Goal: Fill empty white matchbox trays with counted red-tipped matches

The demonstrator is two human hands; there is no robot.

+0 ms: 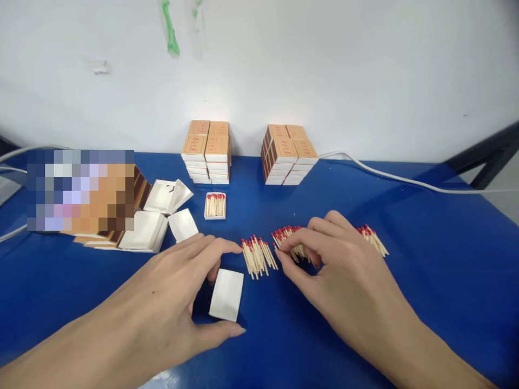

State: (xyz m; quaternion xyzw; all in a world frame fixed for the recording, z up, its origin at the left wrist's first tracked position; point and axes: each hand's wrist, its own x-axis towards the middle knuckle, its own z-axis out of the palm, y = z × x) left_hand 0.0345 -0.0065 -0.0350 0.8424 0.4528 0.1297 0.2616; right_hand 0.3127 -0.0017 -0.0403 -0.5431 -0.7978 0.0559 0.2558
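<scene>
My left hand (178,289) spreads its thumb and index finger around a small white matchbox tray (227,295) on the table. Its index fingertip touches or nearly touches a loose bunch of red-headed matches (256,258). My right hand (330,254) has thumb and index finger pinched together at the left edge of a second match pile (290,240), which it partly covers. Whether a match sits in that pinch is hidden. More matches (375,240) lie beyond the right hand. Behind the bunches, a tray filled with matches (214,206) rests with its heads pointing away.
Two stacks of closed matchboxes, the left stack (206,151) and the right stack (290,154), stand near the wall. Several white trays (141,229) and brown box sleeves (140,186) are heaped at left, partly blurred out. A white cable (389,175) crosses the blue table (430,281).
</scene>
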